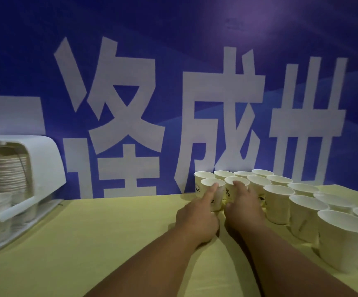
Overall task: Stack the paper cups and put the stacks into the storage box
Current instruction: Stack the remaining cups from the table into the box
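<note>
- Nearest us, our two bare forearms reach forward over the yellow table [88,243], well to the right of the storage box [49,168].
- The loose paper cups [278,202] stand upright, mouths up, in a close cluster far to the right of the storage box. The nearest sits by the right edge of view, and the rows run away from us toward the back of the table.
- Our left hand [197,215] is at the side of the cluster that faces the storage box. Its index finger lies straight up the wall of the first cup [219,198] and its tip touches the rim, while the other fingers are curled low by the cup's foot. The thumb is hidden, so we cannot tell whether this hand pinches the cup or only touches it.
- Our right hand [244,206] is just beside the left, on the side away from the storage box. Its fingertips reach the rim of the second cup [229,189] and its thumb curls round the lower wall, so it grips that cup.
- Both cups stand upright on the table among the others.
- The storage box sits at the left edge of view with its white lid raised. Stacked cups [4,172] show inside it, blurred.
- Behind the storage box hangs a blue banner [130,93] with large white characters.
</note>
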Demonstrator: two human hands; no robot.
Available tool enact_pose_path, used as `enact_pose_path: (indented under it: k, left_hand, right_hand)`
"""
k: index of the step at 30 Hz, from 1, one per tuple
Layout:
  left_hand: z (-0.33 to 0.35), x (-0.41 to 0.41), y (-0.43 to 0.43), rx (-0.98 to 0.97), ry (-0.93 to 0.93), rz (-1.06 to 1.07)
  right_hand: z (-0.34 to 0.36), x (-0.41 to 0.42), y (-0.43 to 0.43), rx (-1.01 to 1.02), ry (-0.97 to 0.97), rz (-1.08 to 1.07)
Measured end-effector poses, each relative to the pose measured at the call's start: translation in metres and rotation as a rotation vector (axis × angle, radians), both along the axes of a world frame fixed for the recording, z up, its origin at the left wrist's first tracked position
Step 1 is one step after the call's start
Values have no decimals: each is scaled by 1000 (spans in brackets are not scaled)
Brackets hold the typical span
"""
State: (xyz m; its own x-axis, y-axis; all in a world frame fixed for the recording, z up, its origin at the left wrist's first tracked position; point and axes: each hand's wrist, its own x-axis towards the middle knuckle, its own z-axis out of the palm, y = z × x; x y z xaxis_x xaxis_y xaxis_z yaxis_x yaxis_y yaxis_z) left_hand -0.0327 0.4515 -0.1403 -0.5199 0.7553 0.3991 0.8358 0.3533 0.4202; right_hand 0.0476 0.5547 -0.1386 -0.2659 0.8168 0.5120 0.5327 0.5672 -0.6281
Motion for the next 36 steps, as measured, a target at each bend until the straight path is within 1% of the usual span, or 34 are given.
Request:
enact_pose_path:
  k: [2, 6, 10, 14, 22, 31, 34, 36]
  left_hand:
    - [0, -1, -1, 66, -25, 11]
    - [1, -4, -2, 165, -42, 79]
    - [2, -6, -12, 239, 3, 145]
    - [7, -13, -37, 260, 55, 195]
    - [17, -46, -120, 293, 94, 262]
    - [26, -104, -233, 293, 125, 306]
    - [33, -120, -266, 343, 132, 309]
    - [39, -131, -286, 369, 173, 327]
  right_hand:
    - [1, -2, 1, 18, 37, -6]
    - [7, -1, -2, 45, 23, -17]
    - [15, 1, -13, 85, 48, -11]
    - [23, -2, -36, 103, 15, 52]
    - [40, -24, -95, 191, 94, 238]
    - [56, -82, -181, 123, 183, 476]
    - [60, -102, -207, 114, 202, 519]
    - [63, -116, -223, 100, 232, 546]
